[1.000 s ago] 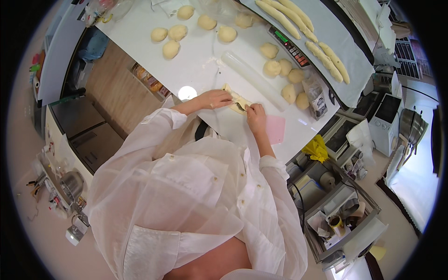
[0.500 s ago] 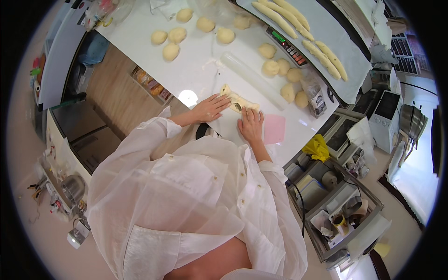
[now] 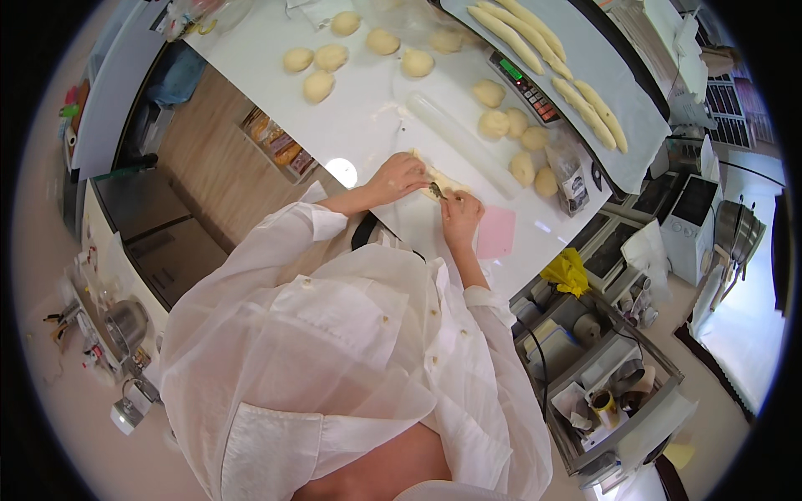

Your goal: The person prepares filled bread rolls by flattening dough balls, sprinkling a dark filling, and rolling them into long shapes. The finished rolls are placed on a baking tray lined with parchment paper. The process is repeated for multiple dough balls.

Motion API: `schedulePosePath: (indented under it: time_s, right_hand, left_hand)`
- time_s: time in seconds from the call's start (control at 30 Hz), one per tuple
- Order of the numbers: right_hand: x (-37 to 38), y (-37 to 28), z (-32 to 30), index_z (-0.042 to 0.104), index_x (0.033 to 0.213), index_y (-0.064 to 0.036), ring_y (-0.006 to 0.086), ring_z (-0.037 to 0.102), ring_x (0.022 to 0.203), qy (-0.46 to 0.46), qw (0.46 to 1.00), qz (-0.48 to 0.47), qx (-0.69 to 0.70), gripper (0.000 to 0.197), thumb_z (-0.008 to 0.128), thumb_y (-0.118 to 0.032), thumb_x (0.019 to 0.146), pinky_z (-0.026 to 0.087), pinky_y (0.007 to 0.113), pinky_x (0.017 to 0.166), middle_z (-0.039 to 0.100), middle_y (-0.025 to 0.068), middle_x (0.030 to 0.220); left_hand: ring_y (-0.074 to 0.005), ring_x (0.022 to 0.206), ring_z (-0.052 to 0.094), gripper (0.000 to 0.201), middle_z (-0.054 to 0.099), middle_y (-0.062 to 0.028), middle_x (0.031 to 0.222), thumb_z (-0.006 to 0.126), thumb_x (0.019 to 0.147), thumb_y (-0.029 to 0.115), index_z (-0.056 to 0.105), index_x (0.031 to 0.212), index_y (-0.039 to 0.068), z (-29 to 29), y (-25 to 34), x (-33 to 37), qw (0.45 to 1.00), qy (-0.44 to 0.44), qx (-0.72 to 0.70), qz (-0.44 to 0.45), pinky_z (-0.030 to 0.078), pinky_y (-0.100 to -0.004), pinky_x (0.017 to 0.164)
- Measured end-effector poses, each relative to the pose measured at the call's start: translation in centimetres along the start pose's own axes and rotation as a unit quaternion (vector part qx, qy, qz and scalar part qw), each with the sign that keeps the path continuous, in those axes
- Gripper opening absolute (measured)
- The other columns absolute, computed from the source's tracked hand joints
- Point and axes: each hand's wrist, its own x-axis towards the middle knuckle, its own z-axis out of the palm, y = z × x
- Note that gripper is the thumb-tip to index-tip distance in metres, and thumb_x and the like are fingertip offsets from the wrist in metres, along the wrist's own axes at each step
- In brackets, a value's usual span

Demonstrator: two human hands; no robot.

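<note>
A flattened strip of pale dough (image 3: pixel 448 180) lies on the white table near its front edge, partly hidden by my fingers. Some dark stuff (image 3: pixel 435 191) shows along its near side; I cannot make out what it is. My left hand (image 3: pixel 398 179) is at the strip's left part, fingers bent and pinched together on the dough. At the right end, my right hand (image 3: pixel 462 215) has its fingertips closed on the dough's near edge. A pink dough scraper (image 3: pixel 496 232) lies flat just right of my right hand. Beyond the strip rests a long translucent rolling pin (image 3: pixel 461 142).
Several round dough balls (image 3: pixel 417 63) sit at the far side, others (image 3: pixel 494 124) beside a digital scale (image 3: pixel 525 88). A lined tray (image 3: pixel 639 159) at far right carries several long dough rolls (image 3: pixel 584 112). A plastic bag (image 3: pixel 568 179) stands near the right edge.
My hands have gone from lying fairly flat on the dough strip to bent, pinching fingers at its near edge. The whole view has shifted slightly.
</note>
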Motion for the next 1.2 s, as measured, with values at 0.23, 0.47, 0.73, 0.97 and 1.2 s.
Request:
schedulePosePath:
  time_s: [0.23, 0.47, 0.73, 0.97, 1.2]
  right_hand:
    - [3.3, 2.7, -1.1, 0.062, 0.119, -0.0081, 0.0294, 0.050, 0.106, -0.075, 0.984, 0.045, 0.157, 0.041, 0.070, -0.014, 0.079, 0.039, 0.042, 0.092, 0.059, 0.0080, 0.110]
    - [5.3, 4.5, -1.7, 0.066, 0.104, -0.0045, 0.0314, 0.051, 0.100, -0.213, 0.965, 0.046, 0.146, 0.028, 0.068, -0.008, 0.076, 0.043, 0.040, 0.088, 0.060, 0.0105, 0.101]
    - [5.6, 4.4, -1.8, 0.065, 0.095, -0.0022, 0.0312, 0.055, 0.094, -0.235, 0.956, 0.078, 0.158, 0.021, 0.070, -0.008, 0.075, 0.045, 0.039, 0.087, 0.060, 0.0121, 0.096]
    - [4.7, 3.7, -2.4, 0.064, 0.094, -0.0043, 0.0306, 0.051, 0.099, -0.159, 0.971, 0.056, 0.169, 0.024, 0.072, -0.005, 0.072, 0.043, 0.040, 0.088, 0.057, 0.0102, 0.099]
    - [4.5, 3.4, -2.1, 0.057, 0.099, -0.0055, 0.0326, 0.050, 0.101, -0.187, 0.976, -0.004, 0.109, 0.029, 0.070, -0.004, 0.073, 0.043, 0.043, 0.087, 0.056, 0.0112, 0.100]
  left_hand:
    - [-0.0213, 0.107, 0.051, 0.029, 0.061, 0.0000, 0.105, 0.071, 0.077, 0.028, 0.069, 0.104, 0.017, 0.4, -3.2, 4.3, 0.981, -0.192, -0.002, -0.017, 0.039, -0.0400, 0.095]
    - [-0.0224, 0.102, 0.051, 0.026, 0.061, -0.0009, 0.095, 0.070, 0.076, 0.019, 0.068, 0.102, 0.015, -2.2, -4.7, 6.0, 0.937, -0.344, 0.057, 0.006, 0.040, -0.0379, 0.094]
    - [-0.0242, 0.097, 0.052, 0.018, 0.060, -0.0027, 0.094, 0.071, 0.073, 0.013, 0.064, 0.089, 0.010, -2.0, -4.3, 6.1, 0.932, -0.360, 0.017, -0.042, 0.047, -0.0347, 0.085]
    - [-0.0253, 0.094, 0.054, 0.019, 0.058, -0.0043, 0.091, 0.070, 0.074, 0.010, 0.062, 0.091, 0.010, -2.2, -4.6, 5.0, 0.964, -0.264, -0.007, 0.017, 0.048, -0.0362, 0.085]
    - [-0.0250, 0.093, 0.054, 0.022, 0.057, -0.0048, 0.088, 0.066, 0.075, 0.006, 0.057, 0.095, 0.010, -1.7, -5.4, 4.9, 0.953, -0.291, 0.020, 0.076, 0.047, -0.0354, 0.084]
